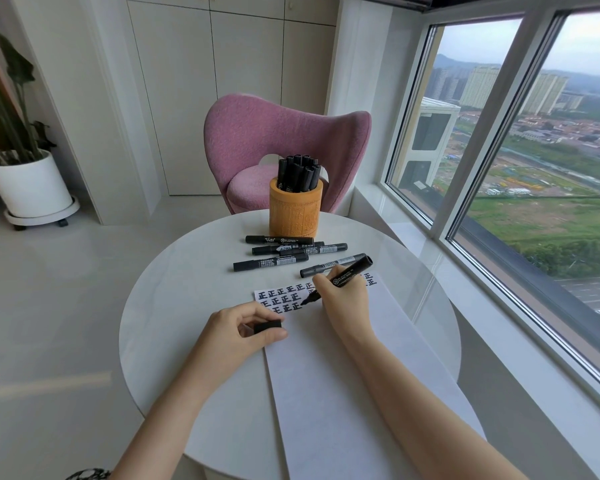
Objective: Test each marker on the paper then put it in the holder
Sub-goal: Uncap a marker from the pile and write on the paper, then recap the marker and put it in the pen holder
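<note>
Nearest, the left hand [236, 327] pinches the black cap [267, 326] at the left edge of the paper [326, 375]. Just beyond and to its right, the right hand [343, 299] grips the uncapped marker [350, 273], tip down among the written characters, its long axis slanting up and away to the right. The hands are close but apart. Farther on, loose markers [271, 264] lie crosswise on the counter [174, 306], and the holder [296, 213] stands straight ahead, nearer the right hand.

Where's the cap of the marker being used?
Head view: the cap is pinched in the left hand at the left edge of the paper, below the written marks.
</note>
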Demonstrator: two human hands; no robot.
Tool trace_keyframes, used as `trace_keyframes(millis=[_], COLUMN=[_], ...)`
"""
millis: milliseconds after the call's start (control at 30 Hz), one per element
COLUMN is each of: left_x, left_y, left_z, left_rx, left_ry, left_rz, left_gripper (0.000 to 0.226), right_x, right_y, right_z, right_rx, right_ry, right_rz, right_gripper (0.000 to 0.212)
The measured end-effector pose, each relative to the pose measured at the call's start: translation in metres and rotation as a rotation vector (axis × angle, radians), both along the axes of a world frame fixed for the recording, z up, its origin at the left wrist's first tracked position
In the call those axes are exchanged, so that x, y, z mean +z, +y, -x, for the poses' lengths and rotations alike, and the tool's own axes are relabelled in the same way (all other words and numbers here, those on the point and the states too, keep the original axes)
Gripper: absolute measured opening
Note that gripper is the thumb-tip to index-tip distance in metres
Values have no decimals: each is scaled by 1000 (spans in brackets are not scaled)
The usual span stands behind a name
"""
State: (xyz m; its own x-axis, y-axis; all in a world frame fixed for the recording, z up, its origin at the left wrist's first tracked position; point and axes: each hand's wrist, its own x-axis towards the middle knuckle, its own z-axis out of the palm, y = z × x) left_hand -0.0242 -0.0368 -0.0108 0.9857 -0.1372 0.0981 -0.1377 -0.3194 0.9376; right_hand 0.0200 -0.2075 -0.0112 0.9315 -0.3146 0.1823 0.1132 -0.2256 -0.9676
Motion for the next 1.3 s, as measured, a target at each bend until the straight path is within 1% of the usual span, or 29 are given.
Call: trace_keyframes(millis=[167,267,367,533,667,833,933,1100,1200,1300], left_x=[-1,-2,-4,0,3,8,9,12,13,14], left_y=[-1,0,2,4,3,-1,-3,-14,-18,-22], left_z=[-1,-2,-5,-11,-12,-11,-9,-5,-1,4], left_rx=[1,-3,-21,-3,16,26,31,23,48,108], left_ry=[-4,0,4,-17,-37,-43,-31,-23,-76,-153], left_rz=[0,9,46,188,203,205,217,243,256,229], left_gripper=[12,12,12,9,10,14,16,16,16,17], right_x=[0,4,11,23,23,26,30,30,30,31], right_y=[-3,-3,-5,-7,-2,5,7,14,19,21], right_z=[-1,-1,-1,6,16,23,26,30,32,32], right_rx=[-23,22,59,145,241,243,258,308,314,292], right_ry=[48,72,108,124,118,104,89,92,79,94], right_rz=[-129,-195,-315,-388,-388,-385,-403,-351,-353,-368], right_gripper=[30,38,42,29,36,35,30,37,39,39])
